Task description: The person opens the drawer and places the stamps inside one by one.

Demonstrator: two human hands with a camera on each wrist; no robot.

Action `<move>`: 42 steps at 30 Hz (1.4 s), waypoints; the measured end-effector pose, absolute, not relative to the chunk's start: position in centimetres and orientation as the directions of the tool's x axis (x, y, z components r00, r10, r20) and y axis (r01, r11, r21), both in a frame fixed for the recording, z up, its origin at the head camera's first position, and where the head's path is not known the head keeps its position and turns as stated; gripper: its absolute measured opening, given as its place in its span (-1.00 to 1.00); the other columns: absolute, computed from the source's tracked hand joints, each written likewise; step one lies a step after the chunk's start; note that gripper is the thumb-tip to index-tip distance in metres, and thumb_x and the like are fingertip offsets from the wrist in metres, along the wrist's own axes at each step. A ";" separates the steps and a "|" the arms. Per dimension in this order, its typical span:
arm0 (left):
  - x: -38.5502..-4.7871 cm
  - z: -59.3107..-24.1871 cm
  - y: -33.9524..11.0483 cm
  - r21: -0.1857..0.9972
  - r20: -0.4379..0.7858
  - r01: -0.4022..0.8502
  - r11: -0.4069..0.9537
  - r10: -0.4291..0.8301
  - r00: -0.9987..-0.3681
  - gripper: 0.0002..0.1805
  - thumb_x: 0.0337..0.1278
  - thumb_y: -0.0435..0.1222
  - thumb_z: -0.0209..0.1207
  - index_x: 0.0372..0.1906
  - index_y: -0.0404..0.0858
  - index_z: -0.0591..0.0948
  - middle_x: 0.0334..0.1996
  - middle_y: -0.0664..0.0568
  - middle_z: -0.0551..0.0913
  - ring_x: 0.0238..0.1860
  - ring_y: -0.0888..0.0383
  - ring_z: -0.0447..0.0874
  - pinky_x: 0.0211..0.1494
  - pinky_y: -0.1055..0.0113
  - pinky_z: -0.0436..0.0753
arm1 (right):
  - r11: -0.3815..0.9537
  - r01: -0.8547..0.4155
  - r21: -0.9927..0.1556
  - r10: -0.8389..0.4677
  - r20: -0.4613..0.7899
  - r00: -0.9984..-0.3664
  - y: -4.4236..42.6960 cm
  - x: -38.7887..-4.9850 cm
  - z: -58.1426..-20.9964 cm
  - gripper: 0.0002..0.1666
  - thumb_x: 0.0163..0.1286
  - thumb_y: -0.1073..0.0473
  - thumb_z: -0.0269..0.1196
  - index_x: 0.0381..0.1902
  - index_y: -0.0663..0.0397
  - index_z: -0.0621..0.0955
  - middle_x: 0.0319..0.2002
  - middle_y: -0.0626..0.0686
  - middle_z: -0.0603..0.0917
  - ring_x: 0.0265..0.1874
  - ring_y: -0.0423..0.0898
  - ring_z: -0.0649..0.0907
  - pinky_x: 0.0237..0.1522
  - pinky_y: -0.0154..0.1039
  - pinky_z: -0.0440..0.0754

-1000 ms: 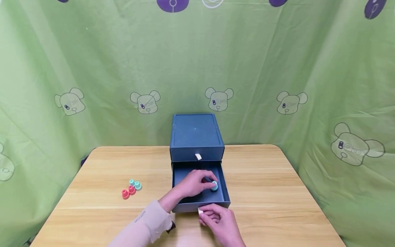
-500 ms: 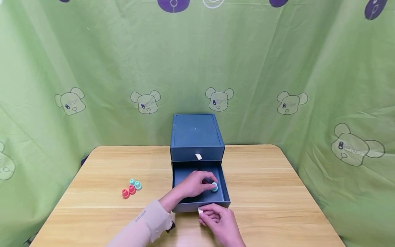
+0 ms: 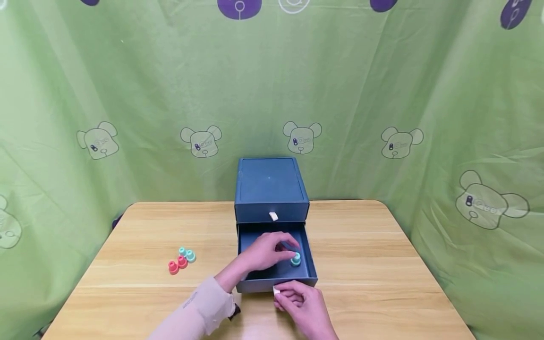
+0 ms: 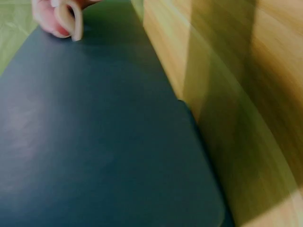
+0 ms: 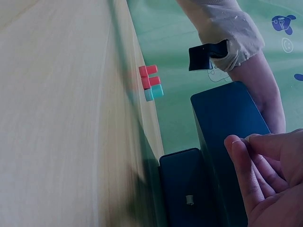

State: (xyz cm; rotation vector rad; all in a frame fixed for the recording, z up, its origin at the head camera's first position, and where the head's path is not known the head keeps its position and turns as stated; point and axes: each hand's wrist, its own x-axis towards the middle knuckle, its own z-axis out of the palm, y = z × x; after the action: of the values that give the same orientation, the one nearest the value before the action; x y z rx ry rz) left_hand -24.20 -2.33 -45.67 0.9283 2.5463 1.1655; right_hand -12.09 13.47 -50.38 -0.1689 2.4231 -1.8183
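Observation:
My left hand (image 3: 264, 252) is inside the pulled-out lower drawer (image 3: 257, 285) of a dark blue drawer box. Its thumb and forefinger are parted beside a teal stepped peg (image 3: 295, 260), which stands upright on the drawer floor at the right; the thumb tip is very close to it, and whether they touch I cannot tell. At the drawer's front, my right hand (image 3: 302, 304) pinches the small white pull tab (image 3: 276, 291). The left wrist view shows this tab (image 4: 75, 21) as a pale loop on the blue drawer front (image 4: 104, 127).
Two red pegs (image 3: 173, 267) and two teal pegs (image 3: 190, 256) stand grouped on the wooden table (image 3: 365, 274), left of the drawer. The shut upper drawer (image 3: 255, 213) has its own white tab (image 3: 273, 216). A green curtain (image 3: 263, 85) surrounds the table.
The left thumb and forefinger have come away slightly from the teal peg, up and to the left, leaving it standing in the drawer. The right hand keeps its pinch on the tab.

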 end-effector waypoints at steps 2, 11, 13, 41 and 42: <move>-24.1 -45.4 -2.7 0.739 0.092 0.467 0.486 0.613 -0.784 -0.74 0.40 -0.08 0.28 0.11 0.06 0.72 0.05 0.20 0.74 -0.04 0.35 0.68 0.13 0.34 0.63 | 0.272 -0.009 -0.962 -0.150 -0.033 -0.988 13.5 -12.1 -50.4 -0.72 0.37 0.14 0.43 -0.06 0.21 0.76 -0.31 0.03 0.83 -0.35 -0.14 0.82 -0.24 -0.40 0.74; -23.6 -44.4 -5.6 0.735 0.179 0.516 0.441 0.607 -0.774 -0.68 0.45 -0.09 0.24 0.16 -0.10 0.70 0.09 0.04 0.74 -0.04 0.31 0.70 0.15 0.28 0.66 | 0.271 0.028 -0.962 -0.146 -0.070 -0.987 13.3 -12.0 -50.2 -0.70 0.36 0.12 0.43 -0.04 0.17 0.77 -0.29 0.03 0.84 -0.32 -0.06 0.83 -0.22 -0.38 0.75; -23.5 -44.2 -6.5 0.735 0.192 0.521 0.434 0.604 -0.773 -0.68 0.45 -0.11 0.24 0.16 -0.12 0.70 0.08 0.03 0.74 -0.03 0.28 0.71 0.16 0.26 0.66 | 0.274 0.038 -0.961 -0.144 -0.080 -0.986 13.3 -12.0 -50.2 -0.70 0.36 0.11 0.43 -0.04 0.16 0.77 -0.29 0.03 0.84 -0.31 -0.04 0.83 -0.22 -0.38 0.74; -22.6 -44.9 -19.6 0.787 0.214 0.376 0.490 0.356 -0.910 -0.72 0.44 -0.17 0.25 0.17 0.00 0.68 0.10 0.15 0.73 0.07 0.15 0.72 0.17 0.18 0.67 | 0.269 0.021 -0.963 -0.131 -0.058 -0.990 13.1 -12.0 -50.2 -0.73 0.37 0.20 0.42 -0.05 0.23 0.76 -0.30 0.07 0.83 -0.32 -0.04 0.83 -0.27 -0.38 0.74; -22.6 -45.0 -20.0 0.792 0.201 0.359 0.494 0.344 -0.917 -0.71 0.45 -0.16 0.25 0.18 0.01 0.67 0.10 0.14 0.73 0.06 0.13 0.72 0.14 0.21 0.68 | 0.273 0.021 -0.962 -0.130 -0.059 -0.990 13.1 -12.0 -50.2 -0.74 0.37 0.19 0.42 -0.05 0.22 0.76 -0.31 0.06 0.83 -0.33 -0.07 0.83 -0.27 -0.37 0.74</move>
State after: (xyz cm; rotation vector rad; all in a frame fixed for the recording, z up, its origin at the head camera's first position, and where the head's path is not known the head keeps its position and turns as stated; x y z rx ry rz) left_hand -22.62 -20.02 -45.04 0.6414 2.7293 1.4531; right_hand -12.00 13.13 -50.22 -0.1034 2.4033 -1.8192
